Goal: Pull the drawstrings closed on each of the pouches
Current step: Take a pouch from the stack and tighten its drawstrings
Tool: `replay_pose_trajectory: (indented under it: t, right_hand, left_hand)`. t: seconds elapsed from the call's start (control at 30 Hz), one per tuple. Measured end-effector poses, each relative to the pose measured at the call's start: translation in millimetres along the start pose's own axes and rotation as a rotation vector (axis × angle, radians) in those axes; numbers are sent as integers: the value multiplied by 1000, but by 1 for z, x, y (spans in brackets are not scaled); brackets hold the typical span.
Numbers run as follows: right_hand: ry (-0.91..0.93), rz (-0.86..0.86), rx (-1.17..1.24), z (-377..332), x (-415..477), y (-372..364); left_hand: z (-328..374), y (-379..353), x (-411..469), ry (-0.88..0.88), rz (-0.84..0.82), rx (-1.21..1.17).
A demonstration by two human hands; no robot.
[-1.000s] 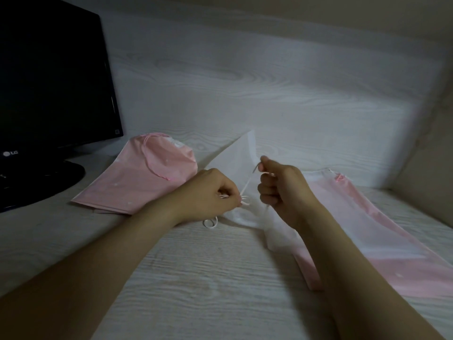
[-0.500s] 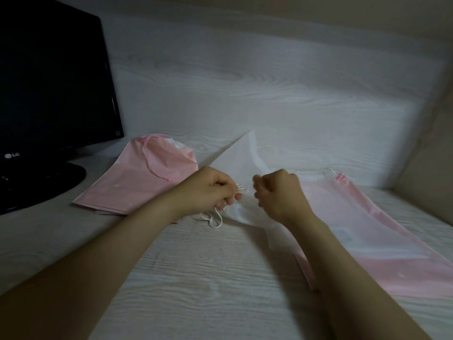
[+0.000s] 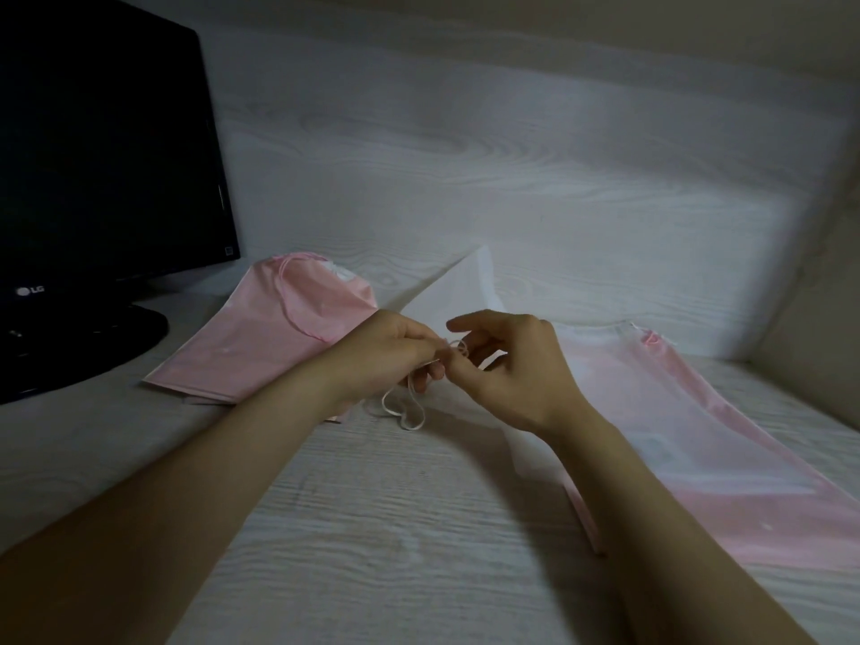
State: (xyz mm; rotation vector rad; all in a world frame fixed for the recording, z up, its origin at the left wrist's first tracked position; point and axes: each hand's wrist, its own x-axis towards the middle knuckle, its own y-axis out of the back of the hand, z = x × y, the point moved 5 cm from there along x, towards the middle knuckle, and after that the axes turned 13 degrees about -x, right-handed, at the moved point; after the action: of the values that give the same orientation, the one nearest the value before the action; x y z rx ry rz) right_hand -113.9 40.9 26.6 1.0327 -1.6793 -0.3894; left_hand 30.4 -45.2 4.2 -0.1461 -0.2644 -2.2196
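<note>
Pale wood-grain surface (image 3: 372, 528), wall behind. Black monitor (image 3: 102, 155) at 10 o'clock. Left pink pouch (image 3: 279, 337) at 11, top gathered. Center: left hand (image 3: 391, 351), fingers curled, pinching white drawstring (image 3: 405, 412); loop rests on surface. White pouch (image 3: 465, 290) lies under both hands. Right hand (image 3: 516, 365) pinches same cord w/ thumb & finger, index out. Right pink pouch (image 3: 698, 435) flat at 3 o'clock.

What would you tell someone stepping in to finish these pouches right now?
The left hand and right hand both pinch the white drawstring of the white pouch, mid-desk.
The left pink pouch, by the monitor, looks cinched.
The right pink pouch lies flat, apparently still open.
To do: finish the white one, then the right one.
</note>
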Motion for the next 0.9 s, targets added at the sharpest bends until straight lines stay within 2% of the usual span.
replay_pose_trajectory:
  t: [0.13, 0.33, 0.63, 0.9]
  right_hand:
    - [86, -15, -51, 0, 3, -3]
    - [80, 18, -87, 1, 2, -6]
    - [206, 158, -289, -4, 4, -11]
    - [274, -19, -431, 0, 4, -19]
  left_hand:
    - [-3, 4, 0, 3, -14, 14]
    - [-2, 4, 0, -19, 12, 37]
    - [3, 1, -1, -10, 20, 48]
    - [-1, -3, -2, 80, -15, 56]
